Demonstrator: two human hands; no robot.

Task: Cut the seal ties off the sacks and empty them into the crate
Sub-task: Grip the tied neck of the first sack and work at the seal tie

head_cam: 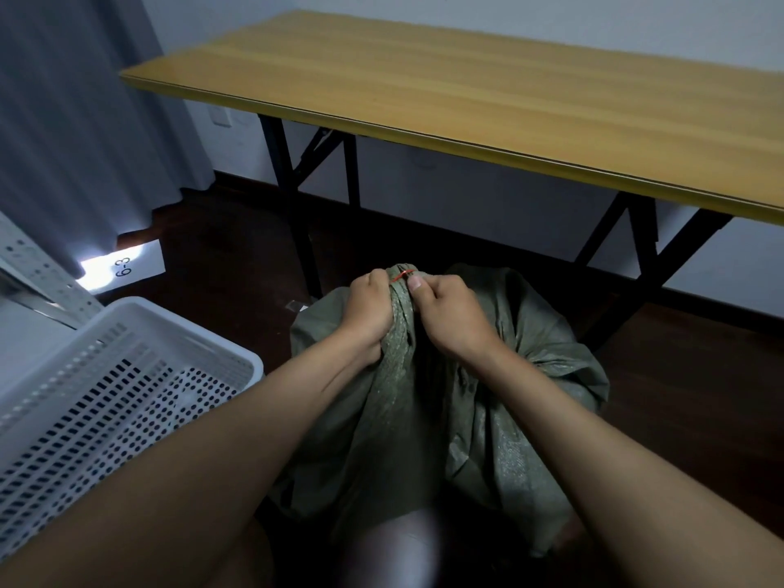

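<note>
A grey-green woven sack (pixel 488 418) stands on the dark floor in front of me, its neck gathered and bound by a thin red seal tie (pixel 402 274). My left hand (pixel 369 309) grips the bunched neck just below the tie. From the right side, my right hand (pixel 445 316) grips the neck, thumb pressed close to the tie. A white perforated plastic crate (pixel 127 401) sits at the lower left, close beside the sack. No cutting tool is visible.
A long wooden folding table (pixel 466 91) with black legs stands behind the sack. A grey curtain (pixel 76 133) hangs at the left, above a white label marked 6-3 (pixel 127 265) on the floor. A perforated metal bar (pixel 46 273) lies beyond the crate.
</note>
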